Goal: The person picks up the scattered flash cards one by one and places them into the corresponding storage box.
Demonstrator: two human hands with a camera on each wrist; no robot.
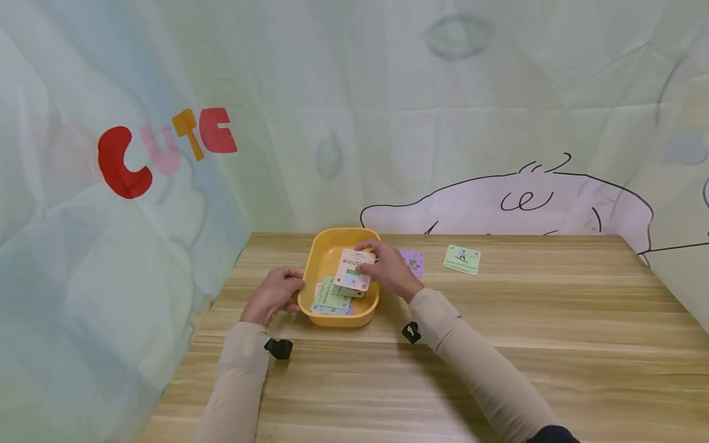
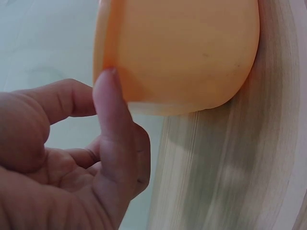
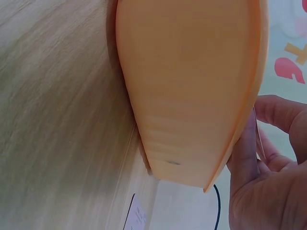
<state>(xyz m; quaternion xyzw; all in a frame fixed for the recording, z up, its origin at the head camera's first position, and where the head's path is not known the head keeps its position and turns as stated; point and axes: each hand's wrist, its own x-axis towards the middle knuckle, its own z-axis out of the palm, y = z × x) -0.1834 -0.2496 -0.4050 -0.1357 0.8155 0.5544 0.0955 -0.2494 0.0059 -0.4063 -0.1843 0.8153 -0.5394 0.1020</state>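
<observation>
A yellow plastic bin (image 1: 325,252) stands on the wooden table, with several printed cards (image 1: 332,296) lying at its near end. My left hand (image 1: 272,294) pinches the bin's left rim; in the left wrist view the thumb (image 2: 109,91) lies against the orange-looking wall (image 2: 182,52). Over the bin's right side, my right hand (image 1: 392,271) holds a pale card (image 1: 350,280) with upside-down lettering ending in "nshine". In the right wrist view that card shows only as a thin edge between the fingers, beside the bin's rim.
A purple card (image 1: 415,263) lies right of the bin, partly hidden by my right hand. Farther right on the table (image 1: 532,332) lies a green card (image 1: 462,259). A printed cloth (image 1: 310,123) hangs behind and along the left side.
</observation>
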